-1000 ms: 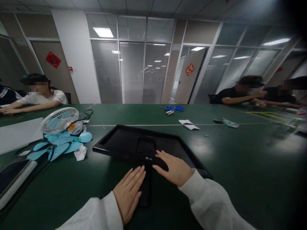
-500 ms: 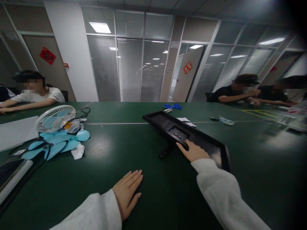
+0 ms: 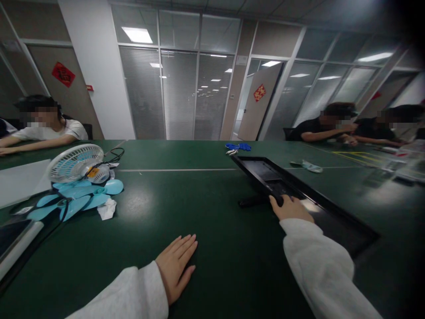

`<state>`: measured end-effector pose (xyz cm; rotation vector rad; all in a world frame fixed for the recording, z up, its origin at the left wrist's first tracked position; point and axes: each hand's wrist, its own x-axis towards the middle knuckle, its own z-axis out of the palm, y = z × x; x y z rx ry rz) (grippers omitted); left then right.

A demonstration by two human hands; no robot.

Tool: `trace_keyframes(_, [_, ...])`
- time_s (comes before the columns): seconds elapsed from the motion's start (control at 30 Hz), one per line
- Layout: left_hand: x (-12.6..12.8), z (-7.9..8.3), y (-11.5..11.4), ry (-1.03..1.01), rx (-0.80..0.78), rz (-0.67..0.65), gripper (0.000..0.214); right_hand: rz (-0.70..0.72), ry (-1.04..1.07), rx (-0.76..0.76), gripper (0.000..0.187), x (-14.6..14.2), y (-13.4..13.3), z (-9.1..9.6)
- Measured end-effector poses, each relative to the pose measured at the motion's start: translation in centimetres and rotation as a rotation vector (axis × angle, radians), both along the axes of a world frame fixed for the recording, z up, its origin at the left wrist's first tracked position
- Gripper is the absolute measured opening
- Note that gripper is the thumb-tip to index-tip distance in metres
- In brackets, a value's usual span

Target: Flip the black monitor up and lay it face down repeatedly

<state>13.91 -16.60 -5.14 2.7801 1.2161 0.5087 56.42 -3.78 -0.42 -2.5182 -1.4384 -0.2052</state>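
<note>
A black flat monitor (image 3: 318, 208) lies screen-down on the green table (image 3: 212, 212), stretching away to the right. My right hand (image 3: 290, 208) rests on its back near the stand mount, fingers curled over the edge where the black stand arm (image 3: 254, 201) sticks out to the left. My left hand (image 3: 175, 266) lies flat on the bare table near me, palm down, fingers together and stretched out, holding nothing. Both arms wear white sleeves.
A small white fan (image 3: 76, 164) with loose light-blue blades (image 3: 76, 199) and crumpled paper (image 3: 106, 209) sits at the left, beside a white device (image 3: 16, 243). Blue gloves (image 3: 238, 147) lie at mid-table. People sit at far left and far right.
My right hand has slid and turned the monitor from in front of me to the right side. My left hand came off the stand and now stays flat on the table.
</note>
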Motion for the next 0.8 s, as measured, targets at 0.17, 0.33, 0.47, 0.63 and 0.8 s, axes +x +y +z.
trace_keyframes(0.17, [0.0,-0.1,0.0,-0.004,0.003,-0.002,0.054,-0.027,-0.031,-0.018,0.065,-0.4,-0.3,1.2])
trace_keyframes(0.33, [-0.1,0.0,0.1,-0.007,0.005,-0.012,0.055,-0.046,0.017,-0.047,0.068,0.6,-0.8,2.2])
trace_keyframes(0.47, [-0.1,0.1,0.2,-0.007,0.002,-0.006,0.055,-0.026,0.079,-0.167,0.068,3.3,-0.8,2.5])
trace_keyframes(0.63, [0.0,0.2,0.3,-0.014,-0.007,-0.008,0.055,-0.075,0.211,-0.219,0.065,6.2,-1.1,2.8])
trace_keyframes(0.8, [0.1,0.0,0.5,0.0,-0.009,-0.003,0.055,-0.057,0.225,-0.085,0.06,5.9,-1.8,3.0])
